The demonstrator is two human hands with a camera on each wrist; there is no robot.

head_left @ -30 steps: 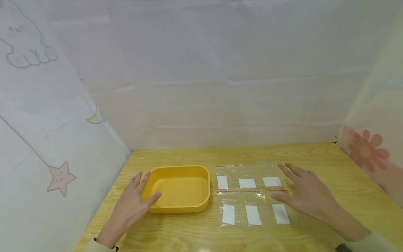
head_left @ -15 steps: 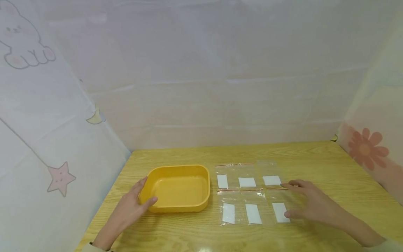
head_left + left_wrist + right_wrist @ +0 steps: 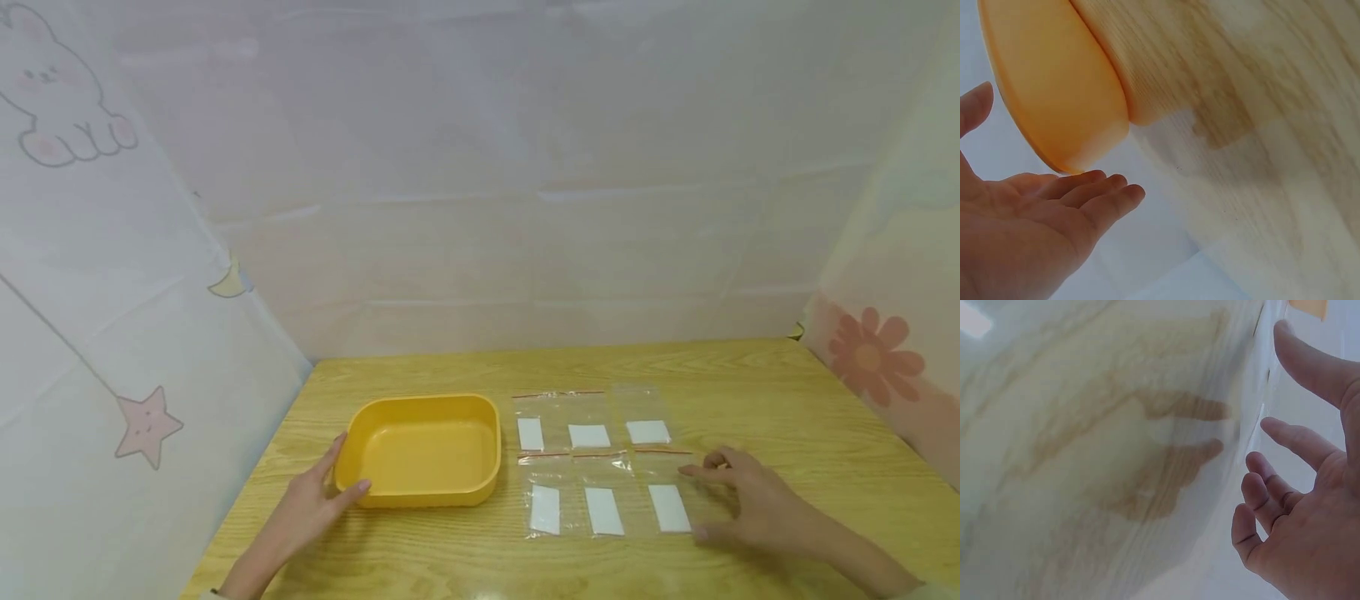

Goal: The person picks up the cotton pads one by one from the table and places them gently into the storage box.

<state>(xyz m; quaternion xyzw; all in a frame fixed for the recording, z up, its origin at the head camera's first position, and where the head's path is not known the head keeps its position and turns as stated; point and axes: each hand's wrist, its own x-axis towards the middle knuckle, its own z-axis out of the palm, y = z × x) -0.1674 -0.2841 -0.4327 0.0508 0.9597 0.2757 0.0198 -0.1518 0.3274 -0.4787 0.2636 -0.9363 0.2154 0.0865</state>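
Observation:
At the left end of a yellow plastic basin (image 3: 423,462), my left hand (image 3: 300,512) has its fingers along the outer wall and its thumb by the near rim. In the left wrist view those fingers (image 3: 1100,194) are nearly straight beside the basin's edge, the thumb standing off. My right hand (image 3: 765,508) hovers low, just right of the near-right clear zip bag, which has a white rectangle (image 3: 670,508) in it. Its thumb and forefinger are spread and the other fingers bend loosely, with nothing held, as the right wrist view of the hand (image 3: 1316,494) shows.
Several clear zip bags, each with a white rectangle (image 3: 588,436), lie flat in two rows right of the basin. Red seal lines (image 3: 543,455) cross most tops. The wooden table (image 3: 480,375) meets pale printed sheets (image 3: 480,275) at its back and sides.
My left hand has lowered to the basin's left side. My right hand came down and towards me from above the right-hand bags, then drew slightly right. Bags and basin look almost unmoved.

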